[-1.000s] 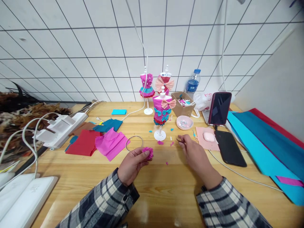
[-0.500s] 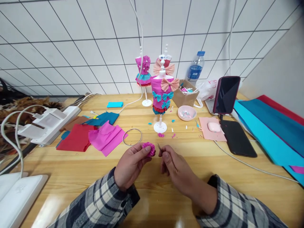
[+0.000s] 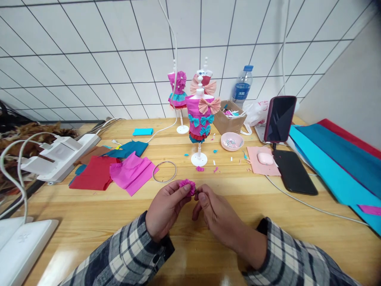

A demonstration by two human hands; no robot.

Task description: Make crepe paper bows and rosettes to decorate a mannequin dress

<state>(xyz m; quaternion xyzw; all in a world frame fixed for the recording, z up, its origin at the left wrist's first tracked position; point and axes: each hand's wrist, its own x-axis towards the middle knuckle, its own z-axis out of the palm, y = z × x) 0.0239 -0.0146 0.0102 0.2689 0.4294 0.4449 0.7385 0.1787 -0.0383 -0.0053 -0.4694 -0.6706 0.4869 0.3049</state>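
Between the thumb and fingers of my left hand (image 3: 168,204) is a small magenta crepe-paper flower (image 3: 187,186) with ruffled edges. My right hand (image 3: 218,210) pinches a thin, pointed metal tool (image 3: 196,192), mostly covered by the fingers. Its tip meets the flower's right edge; whether it grips the paper I cannot tell. Beyond the hands stands a white mini dress form (image 3: 200,119) in a magenta top with teal bows and a peach bow. A metal ring (image 3: 164,172) lies just past my left hand.
Magenta (image 3: 133,171) and red paper sheets (image 3: 93,172) lie left, near a white power strip (image 3: 68,157). A pink bowl (image 3: 232,142) of small beads, a cardboard box (image 3: 229,121) and a bottle (image 3: 242,85) stand behind. A propped phone (image 3: 279,119) and black phone (image 3: 294,171) sit right.
My right hand has moved left, bringing the metal tool from a small gap to the flower's edge. The left hand keeps its hold. The whole view has shifted slightly.
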